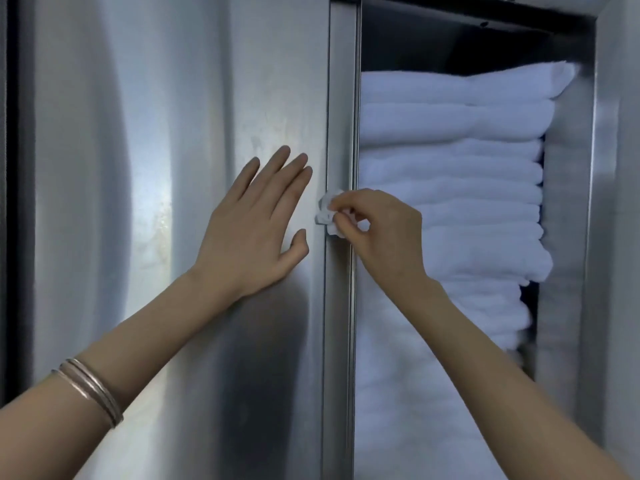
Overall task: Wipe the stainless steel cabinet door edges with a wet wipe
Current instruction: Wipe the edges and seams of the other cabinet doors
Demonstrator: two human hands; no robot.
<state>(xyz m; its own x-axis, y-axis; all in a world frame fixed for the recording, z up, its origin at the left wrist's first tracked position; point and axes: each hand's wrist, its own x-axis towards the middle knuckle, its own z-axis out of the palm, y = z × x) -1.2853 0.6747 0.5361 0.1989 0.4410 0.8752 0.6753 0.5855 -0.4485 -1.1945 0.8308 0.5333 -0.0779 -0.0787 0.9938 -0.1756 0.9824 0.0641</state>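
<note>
A stainless steel cabinet door point(166, 133) fills the left half of the view, and its narrow vertical edge point(341, 98) runs down the middle. My left hand point(254, 223) lies flat on the door face with fingers straight, just left of the edge. My right hand point(379, 233) pinches a crumpled white wet wipe point(327, 213) and holds it against the door edge at mid height. Metal bangles circle my left wrist.
The open cabinet compartment on the right holds a tall stack of folded white towels point(450, 168). A steel frame point(602, 202) borders the opening on the right. A dark gap point(10, 202) runs along the far left.
</note>
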